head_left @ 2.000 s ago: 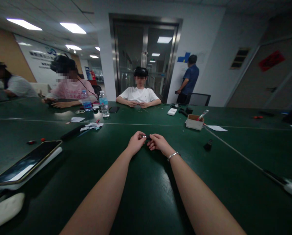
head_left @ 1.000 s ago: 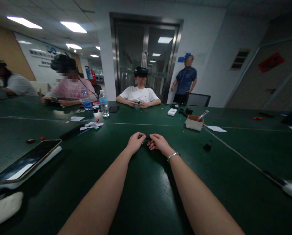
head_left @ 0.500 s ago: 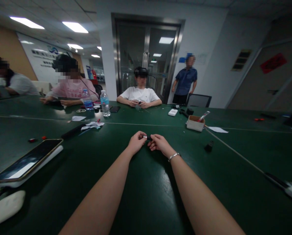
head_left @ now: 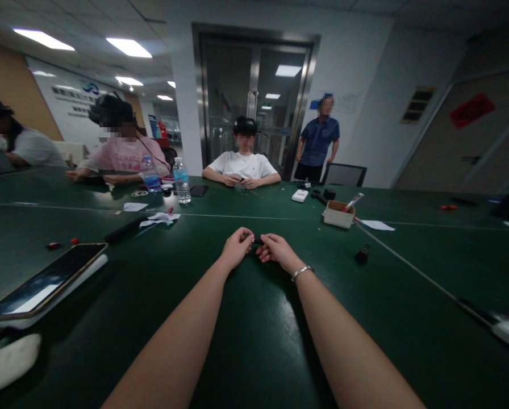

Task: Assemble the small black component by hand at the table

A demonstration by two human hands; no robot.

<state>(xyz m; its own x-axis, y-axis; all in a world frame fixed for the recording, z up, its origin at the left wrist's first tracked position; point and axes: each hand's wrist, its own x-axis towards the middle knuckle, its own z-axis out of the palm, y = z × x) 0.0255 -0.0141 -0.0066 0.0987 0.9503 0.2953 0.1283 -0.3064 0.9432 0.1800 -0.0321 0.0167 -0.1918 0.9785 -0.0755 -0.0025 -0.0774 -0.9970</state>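
Note:
Above the dark green table (head_left: 254, 318), my left hand (head_left: 236, 249) and my right hand (head_left: 279, 250) meet at a small dark object (head_left: 258, 240). Both hands are closed in a pinch, the left fingertips on its left end and the right fingertips on its right end. A tiny bright spot shows beside the left fingertips. The object is too small and too covered to name. A silver bracelet (head_left: 301, 273) circles my right wrist.
At left are a phone (head_left: 45, 281) on a white stand and a white computer mouse (head_left: 11, 363). A small box (head_left: 338, 218) and a black piece (head_left: 362, 254) lie to the right. Water bottles (head_left: 181, 182) stand farther back. Several people are around, one seated opposite (head_left: 242, 166).
Less of the object's silvery left end shows between my fingers than before. My hands have barely moved, and the whole view has shifted slightly.

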